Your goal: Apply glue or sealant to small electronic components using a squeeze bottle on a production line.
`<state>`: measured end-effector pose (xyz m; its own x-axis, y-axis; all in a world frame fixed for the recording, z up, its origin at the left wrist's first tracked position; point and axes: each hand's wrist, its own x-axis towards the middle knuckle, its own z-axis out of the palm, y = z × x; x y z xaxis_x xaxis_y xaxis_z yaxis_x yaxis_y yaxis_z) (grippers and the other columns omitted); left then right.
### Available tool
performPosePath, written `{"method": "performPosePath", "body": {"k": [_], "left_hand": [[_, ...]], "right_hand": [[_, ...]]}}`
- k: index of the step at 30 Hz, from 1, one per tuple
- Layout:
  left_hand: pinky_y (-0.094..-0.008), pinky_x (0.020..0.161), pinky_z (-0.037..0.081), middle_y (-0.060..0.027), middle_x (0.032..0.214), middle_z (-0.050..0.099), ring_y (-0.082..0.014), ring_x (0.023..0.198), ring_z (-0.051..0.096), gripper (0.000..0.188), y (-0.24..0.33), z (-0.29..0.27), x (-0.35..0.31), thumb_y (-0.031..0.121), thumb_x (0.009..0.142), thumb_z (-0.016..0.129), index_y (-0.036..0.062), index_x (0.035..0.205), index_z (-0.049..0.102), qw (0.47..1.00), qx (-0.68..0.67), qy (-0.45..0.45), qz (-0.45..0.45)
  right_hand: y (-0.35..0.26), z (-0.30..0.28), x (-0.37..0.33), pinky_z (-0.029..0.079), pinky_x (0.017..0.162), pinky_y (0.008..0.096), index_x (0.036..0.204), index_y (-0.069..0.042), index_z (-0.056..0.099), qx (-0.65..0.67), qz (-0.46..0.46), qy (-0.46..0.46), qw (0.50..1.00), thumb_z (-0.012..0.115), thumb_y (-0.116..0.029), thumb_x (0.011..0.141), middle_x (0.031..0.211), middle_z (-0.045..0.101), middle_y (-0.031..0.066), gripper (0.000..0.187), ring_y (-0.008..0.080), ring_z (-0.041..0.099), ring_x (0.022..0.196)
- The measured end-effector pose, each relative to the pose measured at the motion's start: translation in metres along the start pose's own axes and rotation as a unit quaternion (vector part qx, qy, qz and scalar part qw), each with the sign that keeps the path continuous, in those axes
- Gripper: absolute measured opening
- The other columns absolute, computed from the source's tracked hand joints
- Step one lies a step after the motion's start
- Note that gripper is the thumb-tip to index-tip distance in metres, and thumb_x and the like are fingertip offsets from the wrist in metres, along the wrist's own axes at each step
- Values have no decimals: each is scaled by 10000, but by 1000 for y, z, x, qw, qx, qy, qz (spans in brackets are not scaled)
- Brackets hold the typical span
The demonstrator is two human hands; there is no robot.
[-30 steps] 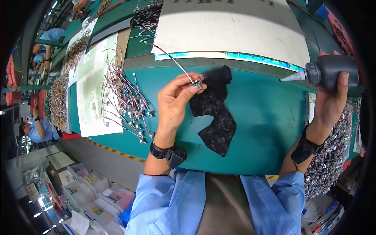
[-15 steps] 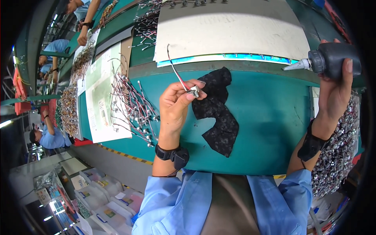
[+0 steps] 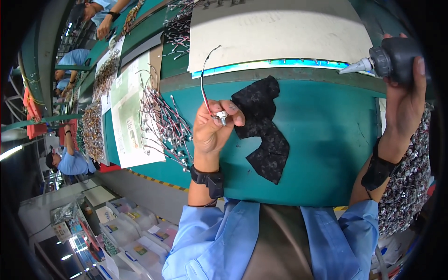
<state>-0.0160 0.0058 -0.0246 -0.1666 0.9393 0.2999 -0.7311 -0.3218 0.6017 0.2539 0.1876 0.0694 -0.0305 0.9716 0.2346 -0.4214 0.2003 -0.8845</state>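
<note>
The left hand (image 3: 208, 133) pinches a wired metal component (image 3: 221, 116) above the green work surface (image 3: 322, 140), left of a black cloth (image 3: 270, 151). The right hand (image 3: 402, 109) grips a black bottle (image 3: 403, 60) at right. Far: pale board (image 3: 280, 35). Left: co-worker (image 3: 73, 162). Near left: plastic bins (image 3: 142, 254).

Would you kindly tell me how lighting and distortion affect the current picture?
Head view: the near edge of the green table bends; a lamp glares at far left; shadow covers the far end of the pale board; the dark bottle blends toward the black picture rim.
</note>
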Motion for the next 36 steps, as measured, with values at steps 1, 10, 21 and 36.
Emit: {"method": "performPosePath", "body": {"k": [1, 10, 21, 36], "left_hand": [[-365, 671, 428, -152, 934, 548, -246, 750, 534, 166, 3, 2, 1, 82, 765, 570, 63, 925, 529, 1000, -1, -10, -2], [-306, 648, 444, -154, 943, 545, -217, 739, 545, 259, 84, 39, 98, 122, 756, 576, 21, 984, 505, 899, 430, 71, 36], [-328, 683, 463, -97, 778, 629, -249, 748, 597, 200, -26, -43, 331, 253, 648, 581, 121, 775, 660, 444, 892, -83, -11], [-357, 678, 463, -93, 788, 623, -276, 734, 584, 226, -99, -33, 320, 324, 669, 594, 132, 763, 668, 465, 880, 88, -40]], "right_hand": [[-1, -1, 2, 363, 856, 276, 1202, 51, 324, 2, 4, 4, 1000, 424, -308, 861, 1190, 401, 225, 505, 237, 414, 1112], [0, -17, 9, 361, 542, 187, 1142, 21, 385, 21, 9, -31, 999, 470, -312, 844, 1103, 466, 172, 455, 171, 487, 989], [-13, -30, 26, 384, 539, 218, 1123, 6, 416, 113, -3, 40, 993, 474, -318, 846, 1058, 493, 98, 430, 179, 490, 993], [-19, -41, 29, 397, 493, 229, 1087, -3, 444, 149, -9, 41, 988, 459, -292, 857, 1026, 522, 78, 370, 187, 518, 962]]}}
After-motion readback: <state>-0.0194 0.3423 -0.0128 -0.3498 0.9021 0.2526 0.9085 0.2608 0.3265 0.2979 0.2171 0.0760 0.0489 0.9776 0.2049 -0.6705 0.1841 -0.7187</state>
